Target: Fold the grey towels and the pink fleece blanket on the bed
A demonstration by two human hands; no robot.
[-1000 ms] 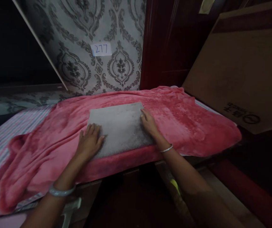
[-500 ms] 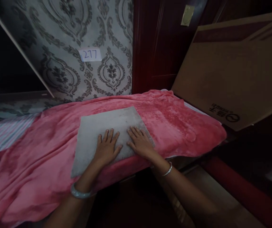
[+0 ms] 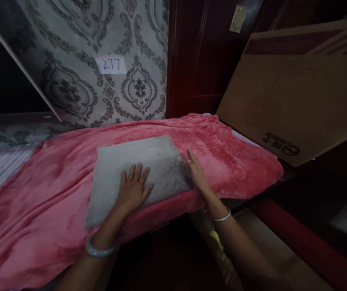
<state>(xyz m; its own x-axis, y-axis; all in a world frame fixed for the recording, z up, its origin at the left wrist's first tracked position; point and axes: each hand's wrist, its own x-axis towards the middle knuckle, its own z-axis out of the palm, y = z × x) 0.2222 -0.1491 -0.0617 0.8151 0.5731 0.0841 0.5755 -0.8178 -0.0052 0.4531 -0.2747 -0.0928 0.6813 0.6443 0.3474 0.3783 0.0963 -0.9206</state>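
1. Presently the grey rectangular cloth [image 3: 112, 169] lies on the pink plush blanket [image 3: 240, 161], its near edge at the bed's 6 o'clock rim.
2. Left hand [image 3: 133, 189] rests flat on it, grip wide and empty; right hand [image 3: 196, 174], also open, touches its 3 o'clock edge.
3. Slippery plush could let it slide off.

Ahead of you, a wall panel [image 3: 137, 87] carries a grey damask pattern, with a paper label [image 3: 111, 64] marked "277" stuck on it. A pale slanted strip [image 3: 18, 64] borders the panel on your left. To its right stands dark red woodwork [image 3: 197, 60], bearing a small pale plate [image 3: 239, 18] near the top. At your right, a brown cardboard box [image 3: 297, 93] leans tilted, its printed logo [image 3: 280, 145] near the lower edge. A striped sheet [image 3: 0, 165] shows at far left, and a red bar [image 3: 306, 238] runs along the lower right.
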